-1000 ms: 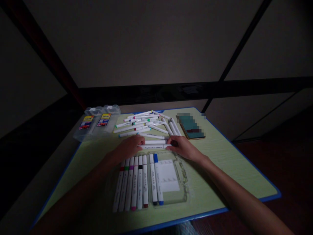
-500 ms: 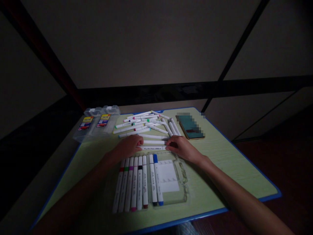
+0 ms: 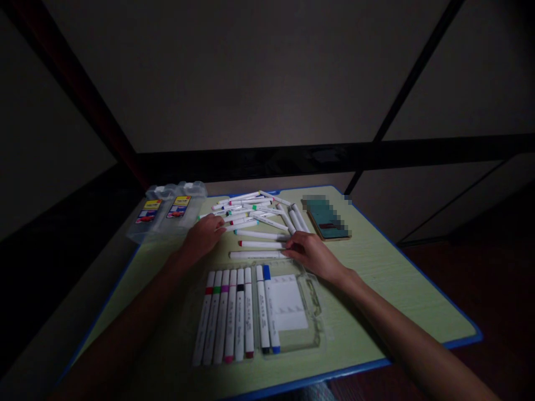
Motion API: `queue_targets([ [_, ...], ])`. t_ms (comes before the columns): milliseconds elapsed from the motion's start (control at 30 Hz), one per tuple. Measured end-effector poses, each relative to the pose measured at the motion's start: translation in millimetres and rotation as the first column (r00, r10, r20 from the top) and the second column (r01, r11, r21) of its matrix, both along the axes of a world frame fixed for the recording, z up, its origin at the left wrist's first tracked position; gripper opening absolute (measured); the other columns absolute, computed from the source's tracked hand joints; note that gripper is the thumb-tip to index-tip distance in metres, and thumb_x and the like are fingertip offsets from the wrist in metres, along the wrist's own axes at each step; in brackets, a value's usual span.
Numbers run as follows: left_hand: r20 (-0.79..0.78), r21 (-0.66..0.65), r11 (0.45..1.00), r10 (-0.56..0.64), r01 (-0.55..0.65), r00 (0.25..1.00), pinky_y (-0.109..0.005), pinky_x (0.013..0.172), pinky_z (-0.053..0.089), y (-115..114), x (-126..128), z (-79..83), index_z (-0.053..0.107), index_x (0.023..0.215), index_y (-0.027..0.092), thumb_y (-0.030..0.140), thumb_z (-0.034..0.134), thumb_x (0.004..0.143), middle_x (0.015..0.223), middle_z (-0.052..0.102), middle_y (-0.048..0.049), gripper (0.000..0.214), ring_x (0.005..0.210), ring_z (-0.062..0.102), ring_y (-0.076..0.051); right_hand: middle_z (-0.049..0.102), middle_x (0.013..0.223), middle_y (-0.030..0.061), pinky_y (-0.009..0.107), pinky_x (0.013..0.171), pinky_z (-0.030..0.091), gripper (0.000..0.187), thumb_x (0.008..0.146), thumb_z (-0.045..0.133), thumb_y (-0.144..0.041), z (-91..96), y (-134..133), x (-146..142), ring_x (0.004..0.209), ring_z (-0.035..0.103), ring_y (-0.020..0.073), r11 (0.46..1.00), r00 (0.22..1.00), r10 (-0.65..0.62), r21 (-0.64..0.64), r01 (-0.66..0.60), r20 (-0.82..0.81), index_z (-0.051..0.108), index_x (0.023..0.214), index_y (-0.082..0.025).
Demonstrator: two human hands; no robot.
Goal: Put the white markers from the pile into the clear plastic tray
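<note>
Far left: clear plastic casing [image 3: 165, 229] near the table's back-left corner; we can't tell if it's one piece or two. It carries two labels [image 3: 149, 211], yellow over dark blue with a red picture; wording too small to read. Nothing we can make out inside.

Left hand [image 3: 204, 234] next, fingers curled at the near-left side of the loose marker pile [image 3: 254, 210]. It covers some marker ends; we can't tell if it's pinching one.

Nearer us, clear plastic tray [image 3: 316, 334], two sections. Left section: six markers [image 3: 229, 317] side by side, reading red, green and purple bands, pink end, black band, dark red end. Right section: two markers [image 3: 267, 312], one black-ended, one blue at both ends, then a white card [image 3: 289, 303] with faint grey marks. Barrel lettering is there, but we can't read it.

Between pile and tray, two loose markers [image 3: 254, 249] lie crosswise, apart from each other, the farther one red-tipped. Right hand [image 3: 307, 252] is at their right ends, thumb and fingers bent, hiding the ends; we can't confirm a pinch.

Beyond it, a few markers slant by the pile. Right of those, phone [image 3: 330, 223] lies flat, screen partly pixelated. Blue-edged table [image 3: 393, 289] under everything.
</note>
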State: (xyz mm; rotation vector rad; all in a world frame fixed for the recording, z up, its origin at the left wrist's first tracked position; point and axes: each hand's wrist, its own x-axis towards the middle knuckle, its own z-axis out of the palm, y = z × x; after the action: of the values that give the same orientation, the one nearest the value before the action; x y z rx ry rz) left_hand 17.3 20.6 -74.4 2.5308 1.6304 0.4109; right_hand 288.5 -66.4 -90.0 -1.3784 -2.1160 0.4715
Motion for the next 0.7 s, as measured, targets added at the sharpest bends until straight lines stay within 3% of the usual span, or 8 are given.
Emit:
queue_targets([
  [200, -0.076, -0.007, 0.999, -0.051, 0.051, 0.996, -0.035, 0.092, 0.036, 8.1, -9.8, -16.5, 0.058, 0.094, 0.015, 0.018, 0.043, 0.077, 0.1, 0.057, -0.0101, 0.023, 0.101, 0.048, -0.023, 0.057, 0.072, 0.0036, 0.025, 0.057, 0.036, 0.013, 0.082, 0.052, -0.024, 0.5, -0.4, 0.3, 0.062, 0.053, 0.0143, 0.999, 0.999, -0.016, 0.042, 0.014, 0.051, 0.061, 0.076, -0.018],
  [700, -0.036, -0.057, 0.991, -0.121, 0.119, 0.992, -0.035, 0.087, 0.04, 6.1, -6.0, -11.6, 0.063, 0.091, 0.016, 0.017, 0.047, 0.073, 0.096, 0.061, -0.0083, 0.024, 0.095, 0.053, -0.023, 0.057, 0.072, 0.0031, 0.024, 0.058, 0.036, 0.016, 0.084, 0.048, -0.02, 1.0, -0.7, -0.9, 0.063, 0.052, 0.013, 0.995, 0.988, 0.0, 0.103, -0.017, 0.157, 0.06, 0.073, -0.017],
])
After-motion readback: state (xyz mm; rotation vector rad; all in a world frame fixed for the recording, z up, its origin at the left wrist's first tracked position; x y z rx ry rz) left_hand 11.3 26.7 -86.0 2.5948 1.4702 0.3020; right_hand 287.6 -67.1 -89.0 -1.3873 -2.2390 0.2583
